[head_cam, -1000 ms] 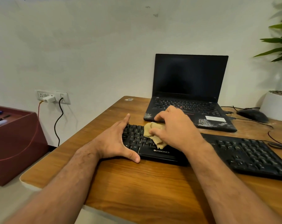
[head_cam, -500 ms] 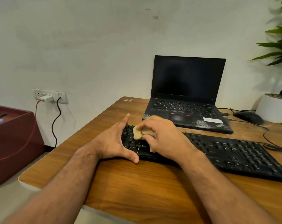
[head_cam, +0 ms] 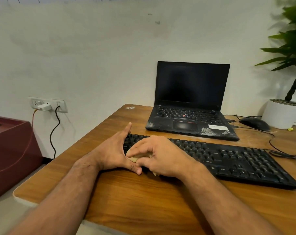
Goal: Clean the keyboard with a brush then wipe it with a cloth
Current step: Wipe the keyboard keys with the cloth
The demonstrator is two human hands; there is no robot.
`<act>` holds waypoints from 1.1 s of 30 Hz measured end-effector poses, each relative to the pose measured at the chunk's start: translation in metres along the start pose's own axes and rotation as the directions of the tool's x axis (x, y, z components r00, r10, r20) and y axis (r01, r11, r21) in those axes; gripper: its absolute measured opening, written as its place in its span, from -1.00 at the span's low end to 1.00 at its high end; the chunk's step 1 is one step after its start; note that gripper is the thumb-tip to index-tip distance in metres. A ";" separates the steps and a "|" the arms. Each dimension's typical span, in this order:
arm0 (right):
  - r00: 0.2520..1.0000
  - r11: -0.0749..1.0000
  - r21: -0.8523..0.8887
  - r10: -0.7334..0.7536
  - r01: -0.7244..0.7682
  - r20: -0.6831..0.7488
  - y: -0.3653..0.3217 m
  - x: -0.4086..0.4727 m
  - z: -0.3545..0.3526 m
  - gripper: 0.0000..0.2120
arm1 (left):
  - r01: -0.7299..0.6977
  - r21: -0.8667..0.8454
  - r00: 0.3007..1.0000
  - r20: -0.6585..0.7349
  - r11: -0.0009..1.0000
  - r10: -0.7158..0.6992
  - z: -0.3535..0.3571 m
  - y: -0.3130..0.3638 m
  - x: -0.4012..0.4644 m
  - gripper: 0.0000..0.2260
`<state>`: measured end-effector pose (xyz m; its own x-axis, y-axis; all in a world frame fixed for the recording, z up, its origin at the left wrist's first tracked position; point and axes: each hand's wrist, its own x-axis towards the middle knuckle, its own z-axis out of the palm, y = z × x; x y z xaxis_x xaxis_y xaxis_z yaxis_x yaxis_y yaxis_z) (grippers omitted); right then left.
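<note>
Keyboard (head_cam: 228, 160) keys read "Shift", "Ctrl"; laptop (head_cam: 191, 114) reads "ThinkPad".

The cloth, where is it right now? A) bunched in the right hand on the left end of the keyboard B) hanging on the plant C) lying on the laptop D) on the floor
A: the tan cloth peeks out from under the right hand, which grips it on the left end of the black keyboard, next to the left hand.
</note>
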<state>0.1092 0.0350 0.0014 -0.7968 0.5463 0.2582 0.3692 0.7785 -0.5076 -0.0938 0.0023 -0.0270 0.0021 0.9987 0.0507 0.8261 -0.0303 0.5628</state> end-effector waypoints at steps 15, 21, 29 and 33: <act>0.974 0.947 -0.252 0.164 -0.200 -0.157 0.021 0.030 0.004 -0.56 | -0.030 -0.016 1.000 0.003 0.999 0.030 -0.002 0.002 -0.001 0.43; 0.946 0.915 -0.292 0.210 -0.278 -0.246 0.032 0.021 -0.012 -0.63 | -0.029 0.013 1.000 -0.002 0.999 0.029 -0.001 0.001 0.001 0.44; 0.905 0.864 -0.340 0.255 -0.372 -0.340 0.034 0.021 -0.007 -0.65 | -0.073 0.087 0.997 -0.006 0.994 0.074 0.005 0.009 0.001 0.41; 0.934 0.922 -0.251 0.225 -0.296 -0.276 0.030 0.009 -0.014 -0.65 | -0.068 0.073 0.998 -0.011 0.995 0.069 0.006 0.007 0.001 0.42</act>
<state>0.1198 0.0681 0.0005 -0.5294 0.7711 0.3538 0.6961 0.6332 -0.3384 -0.0844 0.0034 -0.0282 0.0534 0.9937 0.0983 0.8628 -0.0955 0.4964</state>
